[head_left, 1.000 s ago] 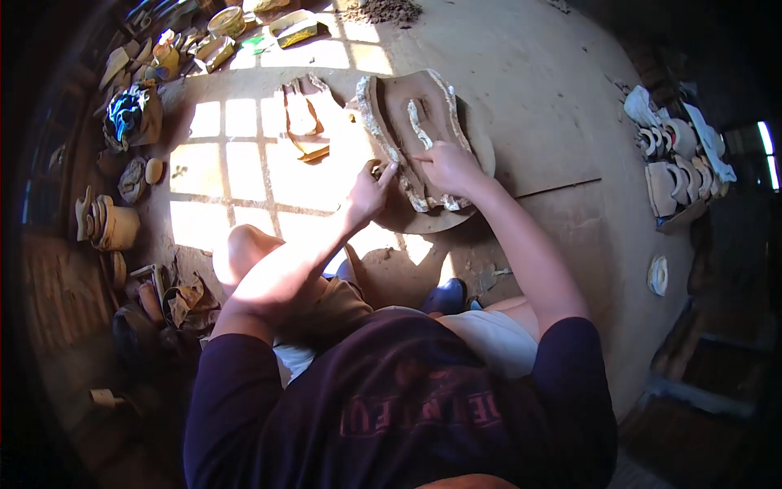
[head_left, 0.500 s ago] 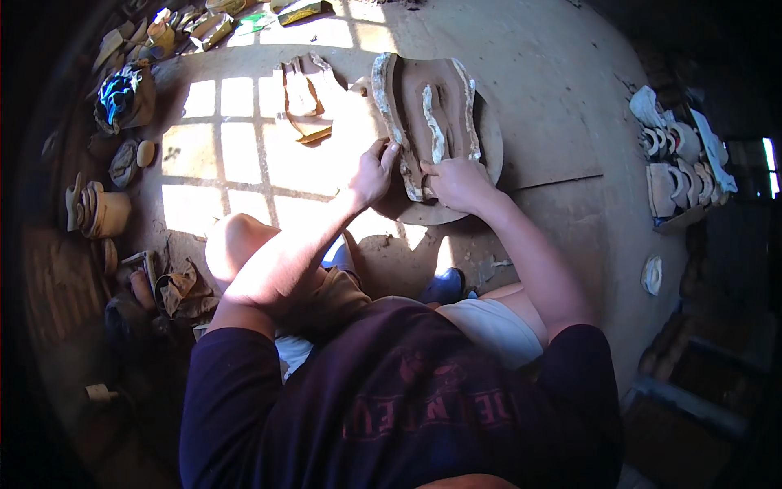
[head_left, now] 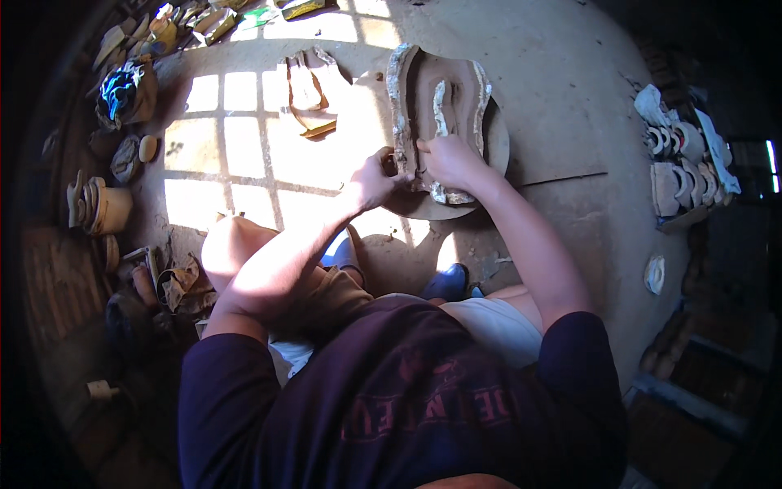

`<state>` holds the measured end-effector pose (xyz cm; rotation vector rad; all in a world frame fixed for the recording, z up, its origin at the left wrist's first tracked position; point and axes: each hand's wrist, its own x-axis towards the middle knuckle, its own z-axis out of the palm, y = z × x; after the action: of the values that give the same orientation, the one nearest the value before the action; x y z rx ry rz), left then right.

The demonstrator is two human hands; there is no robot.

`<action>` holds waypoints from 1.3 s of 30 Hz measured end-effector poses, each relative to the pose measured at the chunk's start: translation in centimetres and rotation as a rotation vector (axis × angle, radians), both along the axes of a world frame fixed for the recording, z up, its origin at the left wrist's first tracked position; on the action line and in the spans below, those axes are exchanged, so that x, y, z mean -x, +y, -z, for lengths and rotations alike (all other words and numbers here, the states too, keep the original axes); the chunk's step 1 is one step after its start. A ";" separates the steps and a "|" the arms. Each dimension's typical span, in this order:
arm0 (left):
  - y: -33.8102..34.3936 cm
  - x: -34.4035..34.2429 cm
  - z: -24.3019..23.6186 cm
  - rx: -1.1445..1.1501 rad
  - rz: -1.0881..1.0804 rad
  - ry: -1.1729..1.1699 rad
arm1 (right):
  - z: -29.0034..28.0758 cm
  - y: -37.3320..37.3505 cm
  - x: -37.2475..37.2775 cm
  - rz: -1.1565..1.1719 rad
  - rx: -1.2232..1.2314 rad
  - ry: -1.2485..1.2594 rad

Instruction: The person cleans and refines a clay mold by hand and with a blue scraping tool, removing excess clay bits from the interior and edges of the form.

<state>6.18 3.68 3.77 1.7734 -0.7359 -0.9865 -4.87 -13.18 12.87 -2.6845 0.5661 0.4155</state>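
A curved grey-brown clay piece (head_left: 462,98) with crumbly white edges and a white strip up its middle lies on a round board (head_left: 498,122). My left hand (head_left: 376,179) grips its lower left edge, thumb and fingers bent round the rim. My right hand (head_left: 453,161) is inside the piece's lower part, fingers curled against the clay; whether they hold anything is hidden. A smaller moulded piece with pale and yellowish parts (head_left: 313,90) lies to the left in the sunlight.
Stacks of curved pieces (head_left: 688,183) and a white ring (head_left: 654,275) lie at the right. A bag with blue cloth (head_left: 122,94), pots (head_left: 106,212) and assorted containers (head_left: 216,23) line the left and back. My legs (head_left: 232,248) are bent below the board.
The piece and board appear higher and further right in view, with the piece more upright. My left hand has shifted lower along its edge; my right hand has moved within the piece.
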 end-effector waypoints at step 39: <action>-0.3 2.5 -1.4 0.042 0.079 -0.166 | 1.3 1.1 3.2 0.110 -0.136 -0.024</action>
<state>3.70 3.42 5.21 1.8169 -0.9310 -0.8762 -8.06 -12.09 11.58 -2.5126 0.6505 0.3763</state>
